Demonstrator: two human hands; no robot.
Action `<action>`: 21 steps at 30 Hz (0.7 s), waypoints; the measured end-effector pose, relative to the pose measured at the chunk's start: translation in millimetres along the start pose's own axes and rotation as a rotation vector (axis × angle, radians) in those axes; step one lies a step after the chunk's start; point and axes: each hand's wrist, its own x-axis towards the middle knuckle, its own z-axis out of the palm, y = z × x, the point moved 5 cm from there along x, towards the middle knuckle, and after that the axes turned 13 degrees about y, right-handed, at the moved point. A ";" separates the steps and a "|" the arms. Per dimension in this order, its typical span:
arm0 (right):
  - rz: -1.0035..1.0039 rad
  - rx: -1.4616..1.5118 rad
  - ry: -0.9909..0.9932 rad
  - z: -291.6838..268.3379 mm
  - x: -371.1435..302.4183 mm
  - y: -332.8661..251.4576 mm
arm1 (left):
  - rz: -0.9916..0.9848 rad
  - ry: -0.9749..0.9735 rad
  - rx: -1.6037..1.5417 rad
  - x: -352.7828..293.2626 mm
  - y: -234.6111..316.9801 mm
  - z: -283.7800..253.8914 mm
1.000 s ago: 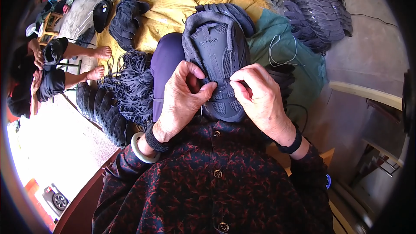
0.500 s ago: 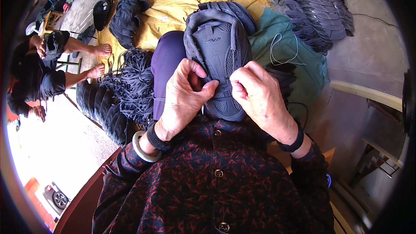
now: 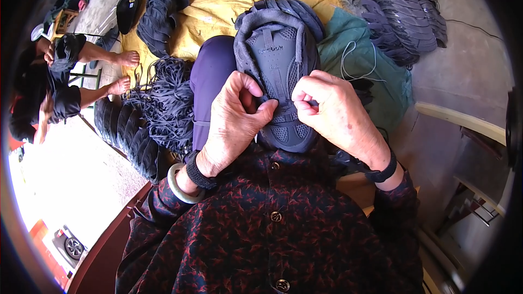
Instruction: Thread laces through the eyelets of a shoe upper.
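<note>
A dark grey shoe upper (image 3: 276,49) with mesh panels lies on my lap, heel collar facing away from me. On its left side, the thumb and index finger of my left hand (image 3: 234,110) pinch a dark edge of the upper's lacing opening. My right hand (image 3: 339,110) is closed at the opposite side, with curled fingers close against the upper. A bit of something dark shows between the right thumb and fingers, too small to name. Behind the upper, more stacked dark uppers (image 3: 297,10) partly show.
A heap of black laces (image 3: 166,106) lies left of my knee, near a row of black uppers (image 3: 122,136). Yellow (image 3: 212,0) and green (image 3: 343,38) sacking covers the floor. More uppers (image 3: 406,16) are piled far right. Another person's bare feet (image 3: 128,59) are at left.
My right hand has shifted slightly right and turned, its wrist lower and farther out. The upper has moved a little to the right. My left hand keeps its pinch. The other person's arm has moved.
</note>
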 end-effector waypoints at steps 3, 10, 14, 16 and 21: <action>0.099 0.061 -0.024 0.6 -1.1 2.6 | -0.011 0.002 -0.016 0.8 -0.8 0.2; 0.120 0.020 0.067 1.2 -8.1 2.7 | 0.019 0.018 0.012 0.3 -0.7 0.7; 0.058 0.001 0.084 0.5 -10.1 -1.1 | -0.009 0.009 -0.013 0.2 0.5 0.7; 0.044 -0.011 0.095 2.3 -10.2 -2.4 | -0.006 0.008 -0.004 -0.3 -2.2 1.1; 0.048 -0.037 0.108 4.6 -9.7 -7.3 | 0.002 0.018 0.001 -0.4 -3.6 0.6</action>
